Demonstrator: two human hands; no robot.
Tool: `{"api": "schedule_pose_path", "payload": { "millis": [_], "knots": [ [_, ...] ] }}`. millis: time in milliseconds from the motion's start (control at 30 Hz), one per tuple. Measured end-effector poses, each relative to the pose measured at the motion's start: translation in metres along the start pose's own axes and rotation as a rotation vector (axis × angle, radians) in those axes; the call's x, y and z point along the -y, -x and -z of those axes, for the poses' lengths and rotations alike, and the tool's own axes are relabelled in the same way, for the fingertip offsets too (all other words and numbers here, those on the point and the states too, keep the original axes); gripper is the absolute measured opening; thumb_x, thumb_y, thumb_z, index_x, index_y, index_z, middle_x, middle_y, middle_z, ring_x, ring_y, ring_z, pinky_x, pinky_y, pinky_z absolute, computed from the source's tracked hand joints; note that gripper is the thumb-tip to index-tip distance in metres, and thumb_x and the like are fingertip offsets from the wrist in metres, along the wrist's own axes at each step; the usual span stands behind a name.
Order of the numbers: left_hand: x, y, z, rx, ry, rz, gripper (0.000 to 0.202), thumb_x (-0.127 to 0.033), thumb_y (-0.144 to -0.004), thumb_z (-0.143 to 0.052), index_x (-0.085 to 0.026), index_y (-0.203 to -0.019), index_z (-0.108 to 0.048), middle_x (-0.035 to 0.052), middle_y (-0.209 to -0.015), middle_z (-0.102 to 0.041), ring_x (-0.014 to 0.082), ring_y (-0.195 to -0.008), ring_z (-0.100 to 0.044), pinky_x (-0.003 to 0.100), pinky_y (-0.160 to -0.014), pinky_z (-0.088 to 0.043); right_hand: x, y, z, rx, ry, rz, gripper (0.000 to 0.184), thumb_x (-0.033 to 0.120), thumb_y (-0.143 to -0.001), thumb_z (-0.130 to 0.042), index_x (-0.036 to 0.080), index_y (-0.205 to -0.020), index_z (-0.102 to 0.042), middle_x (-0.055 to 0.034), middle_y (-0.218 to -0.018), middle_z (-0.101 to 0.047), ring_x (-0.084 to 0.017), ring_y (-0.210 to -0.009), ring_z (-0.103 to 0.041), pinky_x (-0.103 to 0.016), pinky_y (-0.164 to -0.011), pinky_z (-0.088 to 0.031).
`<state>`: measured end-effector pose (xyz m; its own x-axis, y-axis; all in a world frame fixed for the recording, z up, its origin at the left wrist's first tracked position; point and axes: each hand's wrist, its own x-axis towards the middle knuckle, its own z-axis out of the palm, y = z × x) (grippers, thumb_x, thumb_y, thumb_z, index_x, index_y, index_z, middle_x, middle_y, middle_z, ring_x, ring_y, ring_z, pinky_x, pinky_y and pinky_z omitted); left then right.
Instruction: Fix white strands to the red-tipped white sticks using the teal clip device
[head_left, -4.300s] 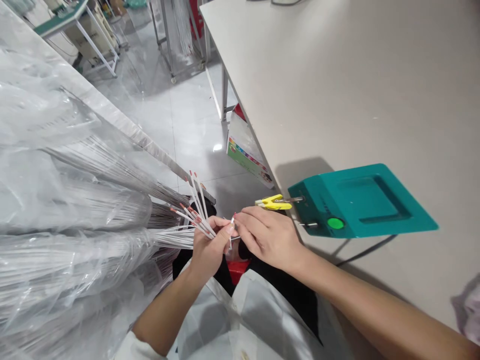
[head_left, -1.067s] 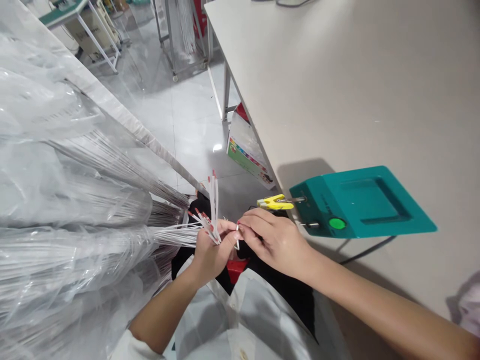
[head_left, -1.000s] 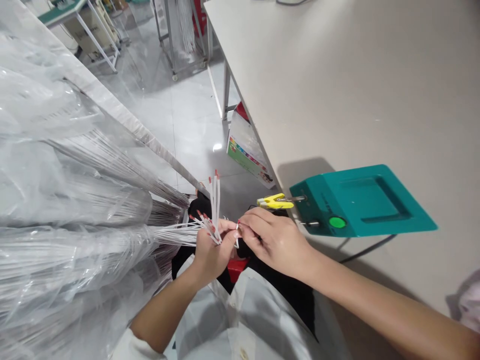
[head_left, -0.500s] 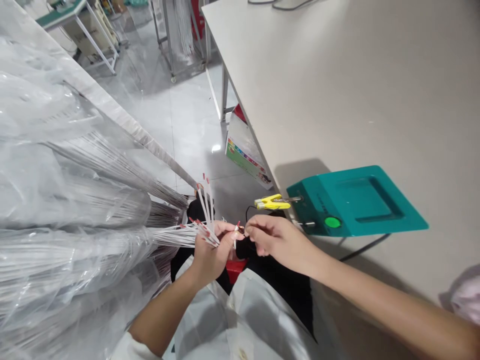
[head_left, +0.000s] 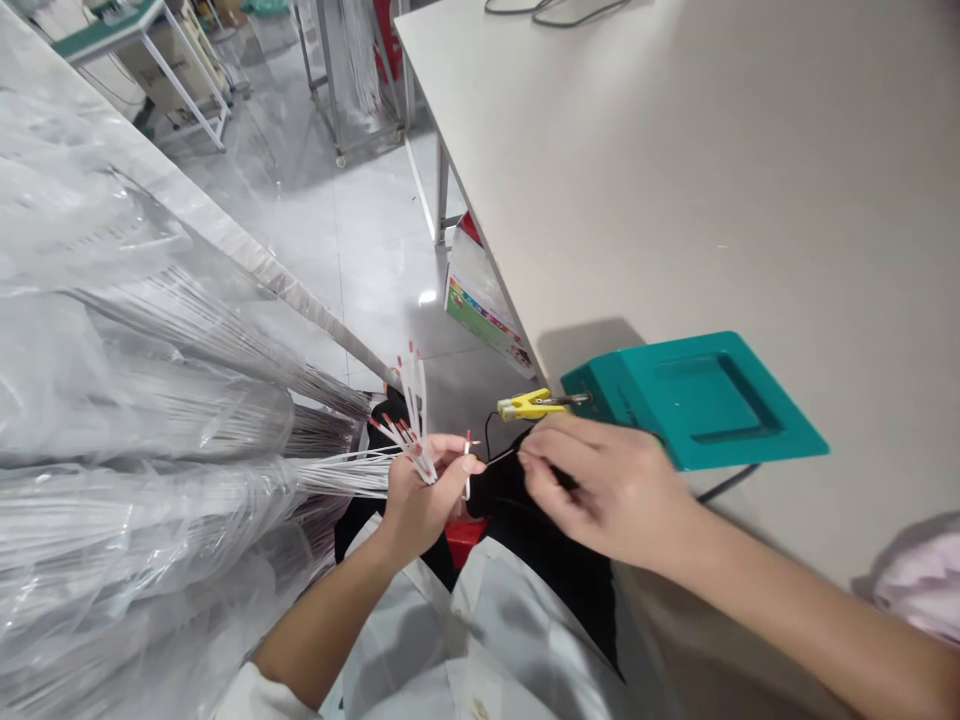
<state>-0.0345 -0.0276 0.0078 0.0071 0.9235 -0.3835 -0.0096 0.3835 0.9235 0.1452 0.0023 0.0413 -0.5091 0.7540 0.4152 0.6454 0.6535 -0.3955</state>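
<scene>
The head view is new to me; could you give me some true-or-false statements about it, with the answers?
1. The left hand holds white wires with red tips. True.
2. The left hand is pressed against the right hand. False: a gap shows between them.
3. The yellow clip is beside the teal device. True.
4. The teal device lies on the floor. False: it rests on the table.
</scene>
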Motion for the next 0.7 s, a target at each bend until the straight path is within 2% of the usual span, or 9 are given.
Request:
{"api": "schedule_pose_path", "payload": {
  "millis": [67, 100, 167, 233, 367, 500, 700],
  "knots": [
    [-0.002, -0.005, 0.000, 0.045, -0.010, -0.013, 0.032, -0.031, -0.074, -0.062, -0.013, -0.100, -0.060, 0.0011, -0.064, -0.067, 0.0046, -0.036, -0.043, 0.020, -0.040, -0.037, -0.010, -0.002, 0.012, -0.037, 0.144, 0.026, 0.013, 0.018, -0.079, -0.049, 0.017, -0.083, -0.061, -0.0086, -0.079, -0.067, -0.021, -0.073, -0.061, -0.032, -0.064, -0.046],
    [-0.003, -0.008, 0.000, 0.076, -0.025, -0.022, 0.035, -0.031, -0.074, -0.062, -0.012, -0.104, -0.061, 0.0013, -0.063, -0.067, 0.0048, -0.036, -0.043, 0.020, -0.040, -0.038, -0.016, -0.004, 0.017, -0.010, 0.248, 0.049, 0.018, 0.021, -0.079, -0.049, 0.016, -0.091, -0.061, -0.0111, -0.086, -0.068, -0.026, -0.080, -0.061, -0.038, -0.068, -0.045],
    [-0.004, -0.013, -0.002, 0.129, -0.038, -0.033, 0.039, -0.031, -0.075, -0.060, -0.013, -0.109, -0.061, 0.0020, -0.065, -0.068, 0.0050, -0.037, -0.043, 0.020, -0.040, -0.038, -0.027, -0.007, 0.023, 0.109, 0.392, 0.088, 0.021, 0.023, -0.081, -0.047, 0.017, -0.094, -0.062, -0.0123, -0.090, -0.068, -0.032, -0.089, -0.059, -0.045, -0.073, -0.041],
    [-0.005, -0.018, -0.006, 0.157, -0.037, -0.030, 0.043, -0.032, -0.076, -0.059, -0.015, -0.115, -0.059, 0.0032, -0.071, -0.069, 0.0048, -0.037, -0.043, 0.020, -0.038, -0.036, -0.036, -0.010, 0.023, 0.201, 0.453, 0.098, 0.020, 0.020, -0.084, -0.043, 0.018, -0.091, -0.062, -0.0111, -0.087, -0.068, -0.031, -0.089, -0.058, -0.047, -0.076, -0.038],
    [-0.009, -0.026, -0.013, 0.164, -0.024, -0.019, 0.045, -0.034, -0.075, -0.060, -0.014, -0.116, -0.058, 0.0047, -0.074, -0.071, 0.0037, -0.035, -0.042, 0.019, -0.037, -0.035, -0.043, -0.015, 0.018, 0.243, 0.464, 0.092, 0.020, 0.016, -0.084, -0.043, 0.019, -0.086, -0.062, -0.0110, -0.083, -0.068, -0.030, -0.087, -0.058, -0.048, -0.078, -0.036],
    [-0.011, -0.031, -0.018, 0.128, 0.030, -0.018, 0.046, -0.034, -0.074, -0.061, -0.014, -0.115, -0.056, 0.0046, -0.073, -0.071, 0.0031, -0.033, -0.040, 0.018, -0.035, -0.033, -0.044, -0.019, 0.017, 0.270, 0.431, 0.105, 0.019, 0.011, -0.080, -0.045, 0.019, -0.070, -0.059, -0.0104, -0.072, -0.067, -0.030, -0.088, -0.058, -0.049, -0.077, -0.036],
    [-0.005, -0.037, -0.025, 0.124, 0.061, -0.013, 0.046, -0.031, -0.075, -0.061, -0.016, -0.117, -0.054, 0.0051, -0.075, -0.071, 0.0026, -0.032, -0.036, 0.018, -0.032, -0.028, -0.050, -0.019, 0.016, 0.243, 0.424, 0.135, 0.021, 0.016, -0.080, -0.045, 0.022, -0.062, -0.054, -0.0085, -0.064, -0.064, -0.030, -0.087, -0.059, -0.060, -0.088, -0.030]
  ]
}}
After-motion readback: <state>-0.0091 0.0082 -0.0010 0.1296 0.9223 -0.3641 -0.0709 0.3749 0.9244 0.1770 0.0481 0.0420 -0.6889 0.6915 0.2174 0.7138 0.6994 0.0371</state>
